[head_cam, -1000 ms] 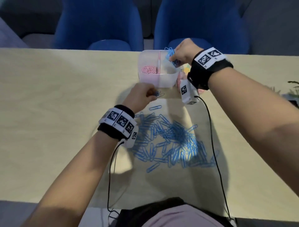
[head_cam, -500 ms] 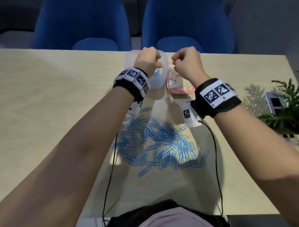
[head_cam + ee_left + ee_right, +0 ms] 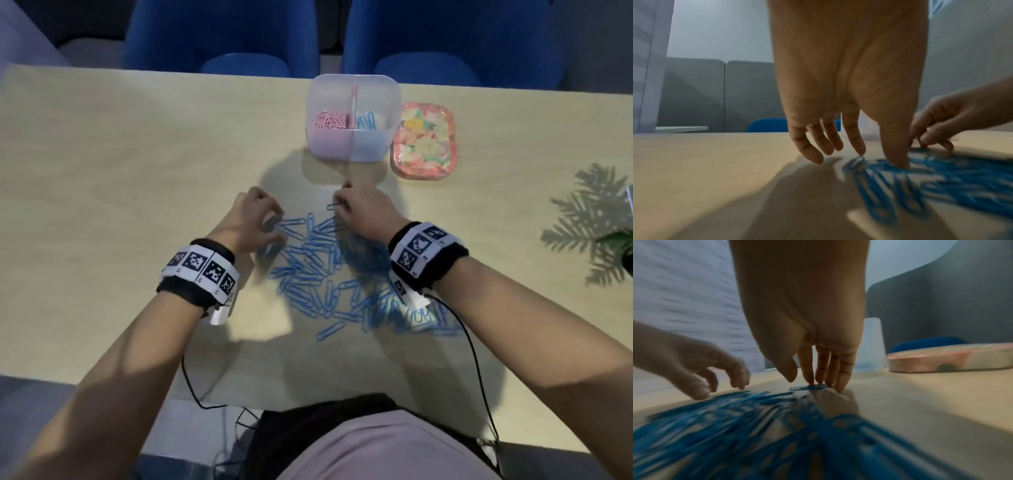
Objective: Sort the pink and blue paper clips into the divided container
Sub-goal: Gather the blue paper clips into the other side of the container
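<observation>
The pink paper clips (image 3: 329,120) already filled the container's (image 3: 352,82) left compartment, near the table's (image 3: 102,171) far edge; few blue ones lay in the right. Most blue paper clips (image 3: 318,270) remained heaped mid-table. My left hand (image 3: 251,219) and right hand (image 3: 363,214), fingers spread downward, touched clips at the heap's far side.

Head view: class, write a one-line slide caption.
Both hands reach into loose blue clips; the divided container waits beyond.
</observation>
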Tool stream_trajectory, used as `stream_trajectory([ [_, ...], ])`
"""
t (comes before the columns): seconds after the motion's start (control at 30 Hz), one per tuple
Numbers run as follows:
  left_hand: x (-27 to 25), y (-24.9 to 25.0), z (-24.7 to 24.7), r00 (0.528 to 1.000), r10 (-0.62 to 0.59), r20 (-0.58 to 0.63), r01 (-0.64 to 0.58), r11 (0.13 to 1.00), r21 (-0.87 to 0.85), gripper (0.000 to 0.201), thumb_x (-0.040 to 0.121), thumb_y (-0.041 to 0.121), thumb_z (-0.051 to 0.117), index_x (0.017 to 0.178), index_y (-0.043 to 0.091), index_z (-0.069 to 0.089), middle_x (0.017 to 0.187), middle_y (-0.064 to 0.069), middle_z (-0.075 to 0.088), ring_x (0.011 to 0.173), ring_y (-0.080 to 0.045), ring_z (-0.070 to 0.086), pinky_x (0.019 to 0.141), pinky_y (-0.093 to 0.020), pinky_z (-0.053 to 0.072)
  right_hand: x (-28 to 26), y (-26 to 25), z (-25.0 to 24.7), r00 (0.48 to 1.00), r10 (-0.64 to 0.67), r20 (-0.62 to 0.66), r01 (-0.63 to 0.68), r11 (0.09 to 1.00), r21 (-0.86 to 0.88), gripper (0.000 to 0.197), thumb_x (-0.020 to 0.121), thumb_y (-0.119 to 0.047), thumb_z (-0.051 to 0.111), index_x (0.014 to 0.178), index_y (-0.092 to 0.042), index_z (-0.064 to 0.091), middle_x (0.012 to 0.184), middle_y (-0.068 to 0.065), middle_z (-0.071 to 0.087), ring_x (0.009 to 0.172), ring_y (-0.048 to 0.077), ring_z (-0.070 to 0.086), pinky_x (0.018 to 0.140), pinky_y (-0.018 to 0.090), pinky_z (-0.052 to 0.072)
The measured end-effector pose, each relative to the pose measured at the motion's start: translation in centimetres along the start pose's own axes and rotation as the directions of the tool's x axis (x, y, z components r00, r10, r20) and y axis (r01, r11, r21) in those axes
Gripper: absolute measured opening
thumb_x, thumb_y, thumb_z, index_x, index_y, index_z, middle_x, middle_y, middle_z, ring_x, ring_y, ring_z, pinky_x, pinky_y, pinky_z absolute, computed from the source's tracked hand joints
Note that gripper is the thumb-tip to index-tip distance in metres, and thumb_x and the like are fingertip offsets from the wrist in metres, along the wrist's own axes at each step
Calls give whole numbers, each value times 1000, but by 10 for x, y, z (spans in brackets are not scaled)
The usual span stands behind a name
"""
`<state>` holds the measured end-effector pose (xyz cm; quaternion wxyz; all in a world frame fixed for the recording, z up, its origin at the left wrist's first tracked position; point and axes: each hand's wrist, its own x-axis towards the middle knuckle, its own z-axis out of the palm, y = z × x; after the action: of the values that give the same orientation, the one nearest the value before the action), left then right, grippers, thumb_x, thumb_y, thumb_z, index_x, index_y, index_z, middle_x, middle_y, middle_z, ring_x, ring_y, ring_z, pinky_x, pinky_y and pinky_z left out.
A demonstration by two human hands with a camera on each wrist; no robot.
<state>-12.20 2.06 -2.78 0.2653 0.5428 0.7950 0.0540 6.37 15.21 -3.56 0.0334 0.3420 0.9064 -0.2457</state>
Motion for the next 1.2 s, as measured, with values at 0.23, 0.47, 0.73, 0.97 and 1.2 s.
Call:
stream_trajectory([
  [0.23, -16, 28, 29, 993, 120, -3, -120, 988, -98, 27, 81, 14, 64, 107, 6, 61, 107, -16, 52, 102, -29, 53, 92, -36, 42, -26, -23, 22, 975, -188, 122, 203, 971, -125, 34, 94, -18, 43, 127, -16, 53, 116, 12, 47, 111, 29, 43, 80, 40, 43],
  [0.47, -26, 16, 17, 989, 122, 79, -120, 992, -30, 64, 65, 35, 80, 120, 12, 55, 117, -11, 47, 110, -24, 44, 97, -34, 36, -34, -8, 5, 986, -52, 160, 55, 998, -16, 59, 75, -58, 62, 113, -13, 55, 116, 9, 46, 110, 26, 41, 84, 36, 42],
  [0.73, -29, 37, 32, 990, 144, 14, -142, 987, -75, 24, 78, 8, 64, 102, 6, 62, 102, -14, 58, 95, -28, 56, 83, -33, 41, -44, -36, 31, 983, -156, 92, 168, 975, -146, 29, 90, -17, 51, 119, -10, 53, 118, 12, 49, 111, 29, 44, 82, 36, 41],
  [0.97, -26, 45, 31, 982, 187, 10, -186, 979, -85, 18, 82, 8, 63, 99, 5, 68, 96, -15, 68, 90, -29, 61, 80, -35, 47, -47, -12, 7, 997, -35, 62, 22, 981, 192, 15, 84, -7, 61, 97, -4, 68, 100, 11, 68, 93, 23, 61, 81, 29, 44],
  [1.2, -20, 44, 25, 988, 154, -16, -153, 960, -234, 14, 82, 7, 65, 95, 2, 68, 94, -13, 71, 86, -24, 65, 78, -23, 44, 2, 18, -95, 970, 243, -11, -186, 771, 609, 14, 83, 2, 62, 73, -8, 63, 47, -1, 59, 32, 1, 48, 39, 20, 42],
])
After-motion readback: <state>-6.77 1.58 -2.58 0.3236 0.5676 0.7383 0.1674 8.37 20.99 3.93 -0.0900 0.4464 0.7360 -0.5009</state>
